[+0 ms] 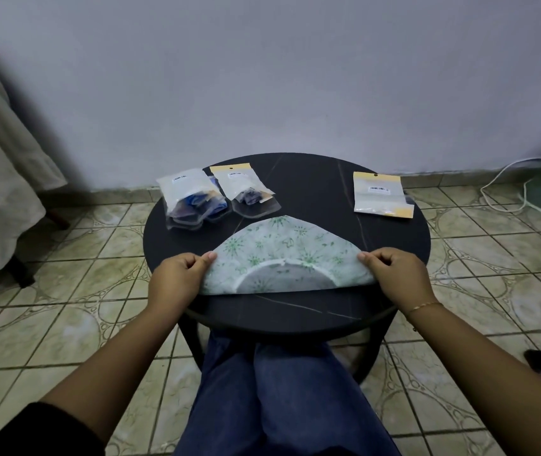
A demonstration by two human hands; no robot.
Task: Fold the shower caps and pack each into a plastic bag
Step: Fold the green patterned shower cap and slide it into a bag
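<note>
The shower cap (287,248), white with a green sprig print, lies on the near half of the round dark table (311,311), folded in half into a half-moon with its straight fold toward us and its elastic rim showing as a pale arc in the middle. We judge that this is only the first fold, so the cap must be folded smaller before it will fit a bag.

Going left to right: our left hand (177,274) pinches the cap's left corner, thumb on top and the other fingers curled under the edge. Beyond it, at the back left of the table, sit the two filled bags (193,199), lying side by side and partly overlapping, each holding a bundled cap in blue and dark tones. We take these as finished work. Each carries a small white sticker near the top with a line of print, but the letters are too small for us to read; the right one of the pair has a yellow header strip with a hanging hole.

Our right hand (394,274) pinches the cap's right corner in the same way, thumb over the edge, and a thin bracelet (425,306) sits on that wrist. At the back right, well apart from the cap, lies the empty bag (381,195), flat, with a yellow header, a hanging hole and a barcode sticker whose digits we cannot make out. No brand name is legible anywhere.

What is left, as we see it, is finishing this cap's folds, slipping it into that flat bag and closing it.
</note>
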